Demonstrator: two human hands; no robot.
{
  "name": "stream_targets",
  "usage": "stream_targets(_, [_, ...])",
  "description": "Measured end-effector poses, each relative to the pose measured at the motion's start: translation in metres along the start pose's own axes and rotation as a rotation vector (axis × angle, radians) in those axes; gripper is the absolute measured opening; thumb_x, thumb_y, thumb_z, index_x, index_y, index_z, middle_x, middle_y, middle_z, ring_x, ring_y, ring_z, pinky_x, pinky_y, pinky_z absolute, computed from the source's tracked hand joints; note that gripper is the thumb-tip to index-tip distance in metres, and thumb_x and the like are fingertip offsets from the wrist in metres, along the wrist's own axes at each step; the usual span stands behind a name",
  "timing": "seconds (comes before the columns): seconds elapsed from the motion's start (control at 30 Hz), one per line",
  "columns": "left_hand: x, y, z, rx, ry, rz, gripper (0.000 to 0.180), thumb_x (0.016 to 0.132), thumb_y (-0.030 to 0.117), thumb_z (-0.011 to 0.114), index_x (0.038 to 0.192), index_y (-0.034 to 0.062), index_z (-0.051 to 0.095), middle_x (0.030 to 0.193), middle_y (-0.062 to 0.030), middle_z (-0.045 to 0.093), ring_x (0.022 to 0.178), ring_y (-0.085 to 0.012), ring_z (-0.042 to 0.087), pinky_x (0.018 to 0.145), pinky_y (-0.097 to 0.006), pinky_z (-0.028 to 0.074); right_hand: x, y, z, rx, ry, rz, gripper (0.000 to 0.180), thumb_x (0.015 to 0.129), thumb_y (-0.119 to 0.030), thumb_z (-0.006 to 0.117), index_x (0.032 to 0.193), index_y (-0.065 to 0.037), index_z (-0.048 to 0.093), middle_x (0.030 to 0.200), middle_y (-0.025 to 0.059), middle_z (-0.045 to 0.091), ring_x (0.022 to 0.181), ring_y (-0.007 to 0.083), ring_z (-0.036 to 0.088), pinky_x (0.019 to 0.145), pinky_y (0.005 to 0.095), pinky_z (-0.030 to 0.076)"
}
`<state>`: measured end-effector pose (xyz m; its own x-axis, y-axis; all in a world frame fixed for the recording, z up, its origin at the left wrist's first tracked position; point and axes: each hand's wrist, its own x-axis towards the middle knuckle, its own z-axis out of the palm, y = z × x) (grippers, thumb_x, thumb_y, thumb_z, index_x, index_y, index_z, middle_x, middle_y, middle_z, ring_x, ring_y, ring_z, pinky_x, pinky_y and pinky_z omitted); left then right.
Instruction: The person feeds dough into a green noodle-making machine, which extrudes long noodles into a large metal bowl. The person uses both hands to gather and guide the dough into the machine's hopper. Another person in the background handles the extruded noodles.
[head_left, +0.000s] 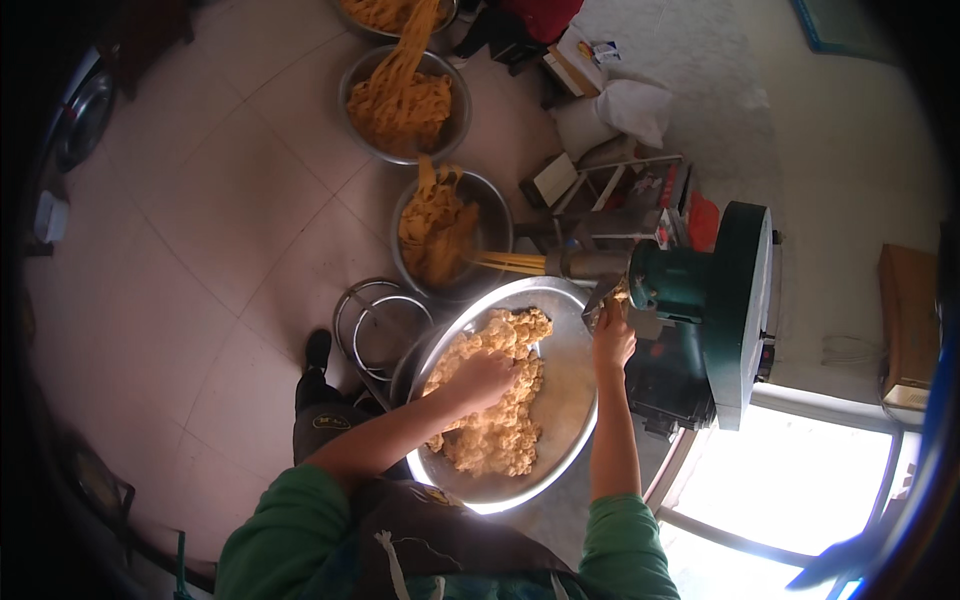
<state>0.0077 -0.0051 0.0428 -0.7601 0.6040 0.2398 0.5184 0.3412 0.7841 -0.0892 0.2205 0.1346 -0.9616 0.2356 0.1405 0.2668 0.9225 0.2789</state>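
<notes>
A wide metal basin (572,370) in front of me holds a heap of crumbly yellow-tan dough (505,445). My left hand (486,381) rests in this heap, its fingers curled into the dough and partly hidden by it. At the metal feed opening (598,300) of a green extruding machine (680,275) is my right hand (613,342), its fingers closed around something that I cannot make out. Some tan dough shows just above those fingers. From the machine's nozzle (590,263), yellow noodle strands (512,262) stretch leftward into a metal bowl (505,215) of noodles (437,225).
Farther off stand another noodle-filled bowl (460,120) and a third one partly in view. A round metal stand (343,330) is left of the basin. Beyond the machine are a cluttered rack (640,190) and a white sack (637,110). A person in red (545,12) is at the top.
</notes>
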Motion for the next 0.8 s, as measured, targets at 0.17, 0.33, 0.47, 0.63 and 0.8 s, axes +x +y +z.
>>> stream_targets(0.17, [-0.004, -0.004, 0.001, -0.008, 0.032, -0.021, 0.012, 0.072, 0.004, 0.064, 0.083, 0.0055, 0.059, 0.078, -0.0070, 0.061, 0.079, -0.0226, 0.061, 0.070, -0.036, 0.050, 0.020, 0.042, 0.026, 0.499, -0.177, 0.251, 0.027, 0.087, -0.033, 0.059, 0.108, -0.017, 0.065, 0.090, 0.0123, 0.069, 0.075, 0.0371, 0.067, 0.065, 0.0476, 0.053])
stream_targets(0.33, [-0.003, -0.005, 0.004, 0.020, -0.060, -0.064, 0.017, 0.072, 0.006, 0.066, 0.087, 0.0062, 0.060, 0.080, -0.0059, 0.062, 0.082, -0.0215, 0.062, 0.070, -0.036, 0.050, 0.003, 0.049, 0.010, 0.488, -0.201, 0.132, 0.030, 0.086, -0.040, 0.060, 0.096, -0.013, 0.070, 0.079, 0.0161, 0.068, 0.082, 0.0371, 0.066, 0.074, 0.0459, 0.052])
stream_targets(0.47, [-0.001, -0.007, 0.009, 0.004, -0.073, -0.041, 0.019, 0.071, 0.007, 0.067, 0.089, 0.0062, 0.060, 0.077, -0.0062, 0.063, 0.080, -0.0224, 0.063, 0.067, -0.037, 0.051, -0.004, 0.034, 0.024, 0.175, 0.021, 0.108, 0.026, 0.087, -0.033, 0.056, 0.104, -0.016, 0.067, 0.085, 0.0190, 0.068, 0.082, 0.0429, 0.064, 0.072, 0.0524, 0.052])
stream_targets(0.63, [-0.004, -0.011, 0.017, 0.046, -0.011, -0.039, 0.014, 0.065, 0.011, 0.071, 0.074, 0.0063, 0.062, 0.071, -0.0075, 0.063, 0.075, -0.0237, 0.064, 0.062, -0.037, 0.053, 0.007, 0.036, 0.019, -0.036, -0.068, -0.068, 0.031, 0.087, -0.031, 0.057, 0.117, -0.023, 0.059, 0.084, 0.0211, 0.067, 0.077, 0.0440, 0.065, 0.068, 0.0530, 0.053])
stream_targets(0.8, [-0.004, -0.013, 0.012, 0.058, -0.010, -0.066, 0.007, 0.069, 0.011, 0.067, 0.071, 0.0065, 0.062, 0.069, -0.0085, 0.062, 0.073, -0.0234, 0.065, 0.061, -0.038, 0.052, -0.007, 0.016, -0.011, -0.120, -0.095, 0.003, 0.030, 0.089, -0.030, 0.054, 0.118, -0.024, 0.058, 0.079, 0.0202, 0.067, 0.073, 0.0426, 0.065, 0.065, 0.0515, 0.054])
